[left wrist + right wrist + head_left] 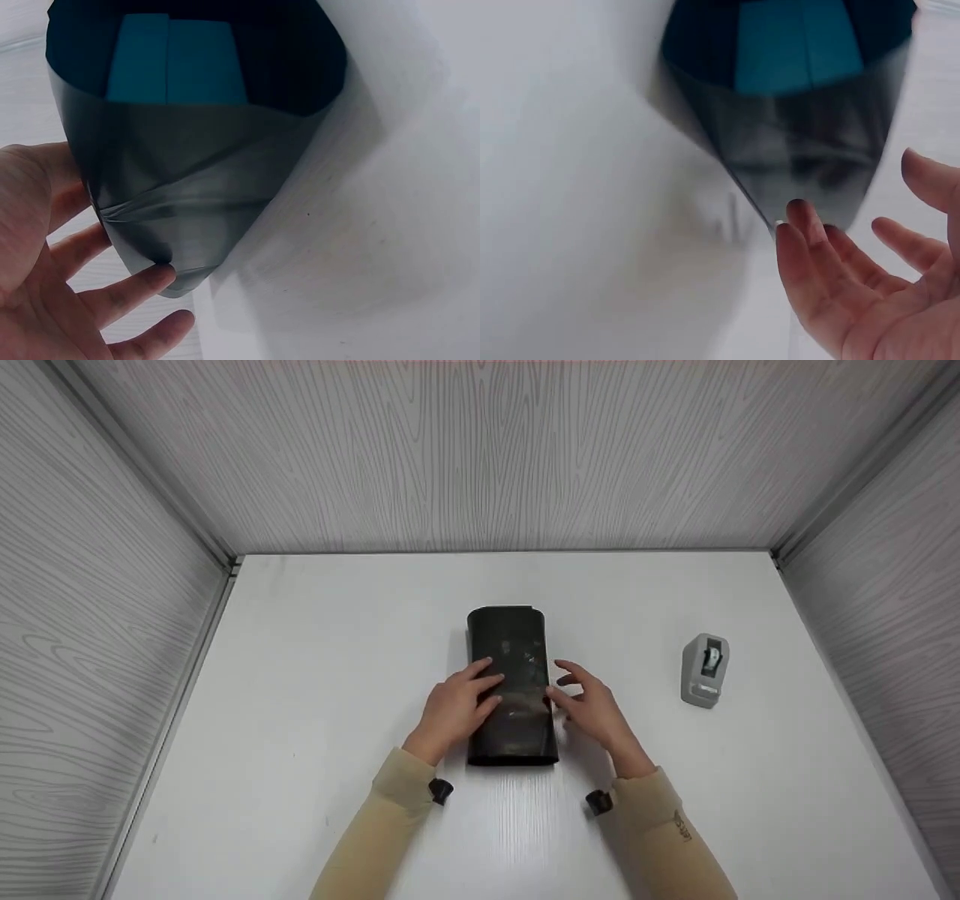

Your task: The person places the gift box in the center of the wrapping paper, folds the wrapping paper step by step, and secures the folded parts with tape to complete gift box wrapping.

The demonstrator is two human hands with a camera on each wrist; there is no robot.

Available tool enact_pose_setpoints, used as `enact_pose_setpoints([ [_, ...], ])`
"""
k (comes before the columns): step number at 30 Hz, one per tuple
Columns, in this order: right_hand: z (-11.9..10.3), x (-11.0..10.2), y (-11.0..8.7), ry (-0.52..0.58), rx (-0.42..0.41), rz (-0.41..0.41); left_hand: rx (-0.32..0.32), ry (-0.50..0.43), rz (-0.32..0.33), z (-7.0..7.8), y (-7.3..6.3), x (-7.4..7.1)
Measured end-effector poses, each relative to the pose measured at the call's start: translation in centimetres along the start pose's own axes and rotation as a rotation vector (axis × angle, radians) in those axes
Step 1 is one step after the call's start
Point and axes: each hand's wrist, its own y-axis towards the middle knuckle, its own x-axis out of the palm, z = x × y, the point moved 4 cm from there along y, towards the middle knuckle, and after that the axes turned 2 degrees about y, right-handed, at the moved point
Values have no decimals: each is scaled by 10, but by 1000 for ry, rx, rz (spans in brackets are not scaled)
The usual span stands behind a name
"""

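black sleeve (519, 690), tape dispenser (704, 672) on table (315, 675)

I log, from my remote feed: left sleeve (364, 840) and right sleeve (671, 844), tan, long. Right cuff (645, 786), same tan. Small black wrist unit (599, 802), inner edge of the right cuff. Second black wrist unit (441, 791), across from that cuff, on the left sleeve. Dark marking (682, 826), elbow side of the right cuff; probably lettering, too small for me to read. Left hand (454, 705), right hand (596, 711): bare.

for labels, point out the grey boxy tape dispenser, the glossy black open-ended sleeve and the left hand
Grey boxy tape dispenser (694, 671), head view, casing's left side
Glossy black open-ended sleeve (519, 686), head view, upper face
Left hand (451, 706), head view, back
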Motion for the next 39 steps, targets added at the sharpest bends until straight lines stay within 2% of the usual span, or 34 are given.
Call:
enact_pose_setpoints([
  [4, 5, -23, -8, -12, 5, 63, 2, 4, 5, 0, -1, 0],
  [10, 18, -65, -23, -47, 56, 194, 2, -2, 9, 0, -1, 0],
  [18, 41, -127, -40, -14, 133, 459, -6, -3, 0, 0, -1, 0],
  [21, 50, -147, -44, -42, 180, 551, -6, -14, -4, 0, -1, 1],
  [24, 60, -163, -46, -102, 227, 603, -6, -21, -7, 0, -1, 1],
  [28, 72, -176, -47, -178, 280, 606, -9, -6, -5, -1, 0, 0],
  [35, 90, -181, -46, -207, 449, 517, -4, 1, -4, -1, -1, 2],
  [39, 95, -181, -44, -197, 496, 464, -5, -5, -4, -1, -1, 3],
])
